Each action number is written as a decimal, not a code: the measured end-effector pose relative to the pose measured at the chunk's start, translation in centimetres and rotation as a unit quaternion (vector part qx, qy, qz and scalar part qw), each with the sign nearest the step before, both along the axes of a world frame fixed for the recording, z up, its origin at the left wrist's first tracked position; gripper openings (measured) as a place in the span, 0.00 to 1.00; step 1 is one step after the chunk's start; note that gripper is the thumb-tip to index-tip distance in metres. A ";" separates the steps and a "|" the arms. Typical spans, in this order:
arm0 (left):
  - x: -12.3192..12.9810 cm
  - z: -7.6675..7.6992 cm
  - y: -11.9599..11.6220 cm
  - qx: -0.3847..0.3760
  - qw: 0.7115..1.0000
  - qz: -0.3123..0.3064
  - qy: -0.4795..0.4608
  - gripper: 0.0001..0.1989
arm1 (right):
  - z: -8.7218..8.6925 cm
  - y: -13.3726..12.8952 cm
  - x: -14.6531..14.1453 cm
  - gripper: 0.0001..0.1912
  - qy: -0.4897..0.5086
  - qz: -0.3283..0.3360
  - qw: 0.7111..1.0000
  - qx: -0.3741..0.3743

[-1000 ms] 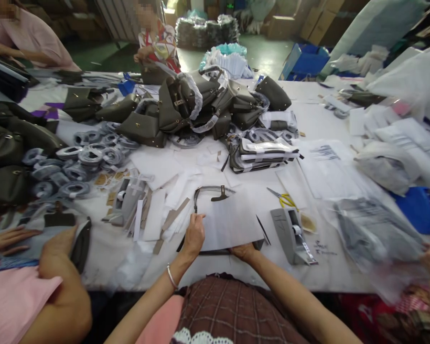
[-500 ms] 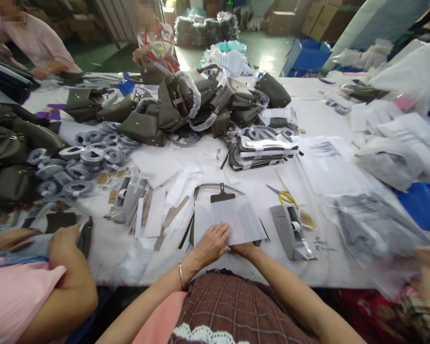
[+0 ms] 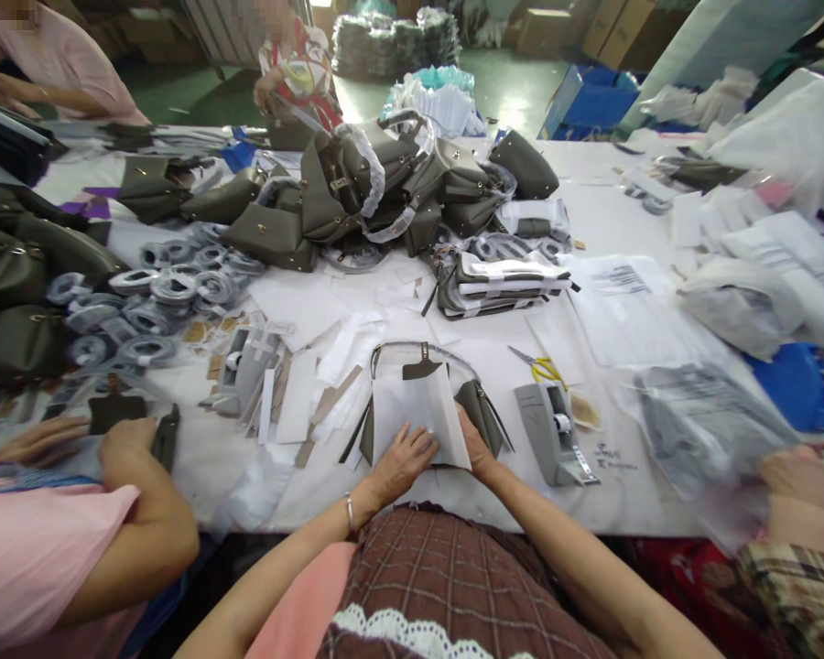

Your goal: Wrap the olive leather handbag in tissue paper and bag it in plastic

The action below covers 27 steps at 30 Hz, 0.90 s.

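Resting open on white sheet: left hand | right hand: at its edge, grip unclear | sheet: likely light, bendable; hold edges

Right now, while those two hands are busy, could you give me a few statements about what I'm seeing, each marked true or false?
1. The left hand rests on the white sheet. True.
2. The scissors have yellow handles. True.
3. The right hand is holding the scissors. False: it is at the sheet's right edge, and the scissors lie apart from it.
4. The tape dispenser nearest the scissors is bright red. False: it is grey.
5. A pile of bags lies beyond the sheet, farther from the person. True.
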State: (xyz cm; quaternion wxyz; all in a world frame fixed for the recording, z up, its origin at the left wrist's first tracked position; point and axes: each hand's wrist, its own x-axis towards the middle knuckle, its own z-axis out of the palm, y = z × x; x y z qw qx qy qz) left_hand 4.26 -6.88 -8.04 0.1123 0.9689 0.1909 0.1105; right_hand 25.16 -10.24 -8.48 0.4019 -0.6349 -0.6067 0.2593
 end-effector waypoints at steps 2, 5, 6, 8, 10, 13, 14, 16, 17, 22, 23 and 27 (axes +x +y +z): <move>0.0 0.0 0.0 0.002 1.000 -0.004 0.000 0.18 | 0.8 0.3 0.5 0.30 0.095 -0.069 0.993 -0.023; 0.0 0.2 0.0 0.000 1.000 -0.007 0.005 0.18 | 2.9 0.3 1.6 0.31 0.202 -0.216 0.955 -0.033; 0.0 0.2 0.1 0.000 1.000 -0.007 0.007 0.18 | 4.1 0.2 2.0 0.29 0.202 -0.254 0.946 -0.014; 0.1 0.3 0.1 0.002 1.000 -0.008 0.008 0.18 | 7.1 -0.1 2.7 0.24 0.128 -0.305 0.942 0.055; 0.1 0.3 0.1 0.006 1.000 -0.012 0.009 0.18 | 10.2 -0.3 2.9 0.18 0.002 -0.281 0.951 0.129; 0.2 0.3 0.1 0.012 1.000 -0.014 0.009 0.19 | 12.8 0.0 1.6 0.12 -0.101 -0.102 0.976 0.162; 0.2 0.2 0.1 0.010 1.000 -0.012 0.008 0.19 | 12.7 0.3 0.9 0.11 -0.110 -0.034 0.983 0.144; 0.2 0.1 0.1 -0.002 1.000 -0.011 0.001 0.19 | 11.3 0.8 -0.7 0.09 -0.129 0.065 0.987 0.077; 0.2 0.1 0.1 -0.010 1.000 -0.013 -0.005 0.19 | 10.2 0.9 -1.4 0.08 -0.140 0.091 0.985 0.040; 0.3 0.3 0.2 -0.084 0.994 0.015 -0.070 0.20 | 6.0 -0.8 -2.6 0.07 -0.122 0.067 0.990 0.003; 0.4 0.4 0.4 -0.118 0.987 0.041 -0.097 0.19 | 5.9 -1.5 -2.4 0.08 -0.112 0.069 0.991 0.019; 0.9 1.2 1.2 -0.285 0.913 0.215 -0.195 0.11 | 6.7 -3.6 -1.5 0.05 -0.105 0.129 0.984 0.061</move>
